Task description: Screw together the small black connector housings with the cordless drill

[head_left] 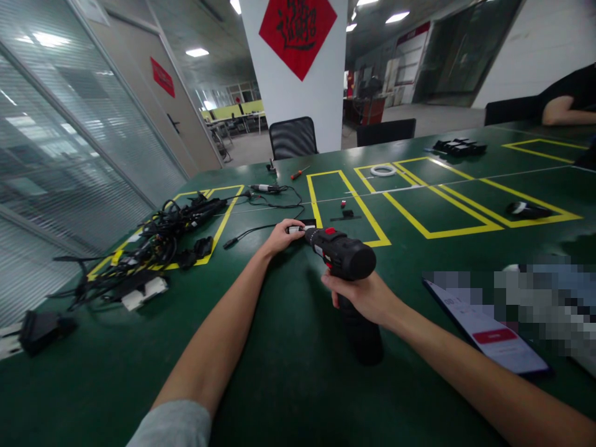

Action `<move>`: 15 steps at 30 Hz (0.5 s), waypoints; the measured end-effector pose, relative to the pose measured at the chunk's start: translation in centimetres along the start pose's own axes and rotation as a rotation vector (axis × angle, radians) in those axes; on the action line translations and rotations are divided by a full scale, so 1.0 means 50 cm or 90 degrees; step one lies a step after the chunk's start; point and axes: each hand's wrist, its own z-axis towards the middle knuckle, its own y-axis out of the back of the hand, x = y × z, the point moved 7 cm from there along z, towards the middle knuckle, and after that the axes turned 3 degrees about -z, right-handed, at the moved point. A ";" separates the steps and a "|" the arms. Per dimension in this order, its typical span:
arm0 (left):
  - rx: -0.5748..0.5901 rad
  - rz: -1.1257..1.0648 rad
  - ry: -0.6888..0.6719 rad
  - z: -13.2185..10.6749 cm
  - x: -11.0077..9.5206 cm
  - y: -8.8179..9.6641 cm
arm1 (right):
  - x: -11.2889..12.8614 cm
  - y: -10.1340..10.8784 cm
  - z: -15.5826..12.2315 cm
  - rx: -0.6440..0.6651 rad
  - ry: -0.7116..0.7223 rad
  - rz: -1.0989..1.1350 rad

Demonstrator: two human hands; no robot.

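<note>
My right hand is closed round the grip of a black cordless drill with a red switch on top. The drill points left, its nose level above the green table. My left hand is closed at the drill's tip, pinching a small white and silver part there. A black cable runs left from under that hand. A small black block lies just behind the drill's tip.
A tangle of black cables and adapters lies at the left, a black plug nearer the edge. A phone lies at the right. A tape roll, a screwdriver and another person's arm are farther back.
</note>
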 end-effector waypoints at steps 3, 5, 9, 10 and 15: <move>0.001 0.001 0.000 0.000 0.000 -0.001 | 0.001 0.001 0.000 -0.002 0.004 -0.017; 0.001 0.001 0.002 0.000 0.000 -0.001 | 0.002 0.001 0.000 -0.002 0.009 -0.032; -0.014 -0.016 0.006 -0.001 0.000 0.003 | 0.003 0.000 0.000 -0.007 0.008 -0.065; -0.018 -0.023 0.003 -0.001 -0.001 0.004 | 0.002 -0.001 0.000 -0.009 0.006 -0.073; -0.023 -0.036 -0.017 -0.001 -0.003 0.005 | -0.003 0.001 0.000 -0.029 0.003 -0.060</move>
